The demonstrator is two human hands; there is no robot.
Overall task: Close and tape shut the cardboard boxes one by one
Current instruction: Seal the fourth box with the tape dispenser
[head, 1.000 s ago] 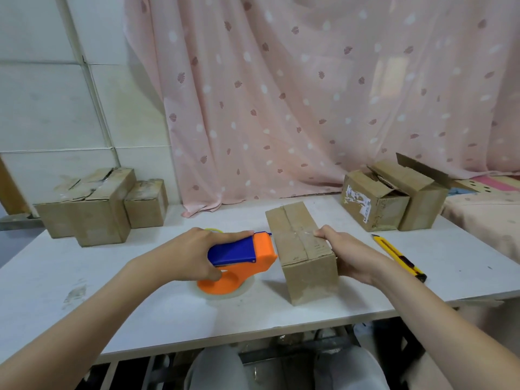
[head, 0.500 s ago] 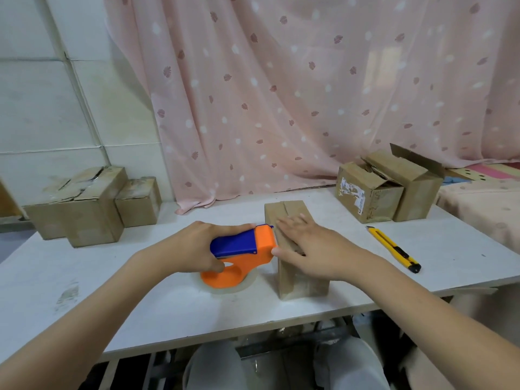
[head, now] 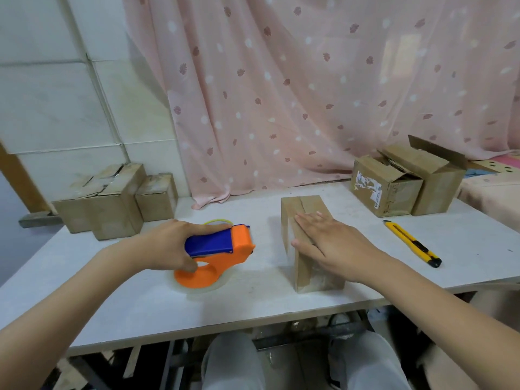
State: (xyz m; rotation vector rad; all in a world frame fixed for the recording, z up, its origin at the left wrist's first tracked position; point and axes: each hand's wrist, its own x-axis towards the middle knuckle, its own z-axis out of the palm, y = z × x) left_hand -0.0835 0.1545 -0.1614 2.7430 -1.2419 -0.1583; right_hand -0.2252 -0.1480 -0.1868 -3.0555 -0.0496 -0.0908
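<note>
1. A closed cardboard box [head: 306, 220] sits in the middle of the white bench [head: 140, 299].
2. The right hand [head: 332, 243] lies flat and open on top of this box, fingers spread, holding nothing.
3. The left hand [head: 171, 246] is wrapped around the orange and blue tape dispenser [head: 216, 251], which rests on the bench just left of the box, not touching it.
4. A yellow utility knife [head: 410, 243] lies to the right of the box.
5. Two open boxes [head: 405, 184] stand behind the knife.
6. More boxes [head: 112, 201] sit far left of the box.
</note>
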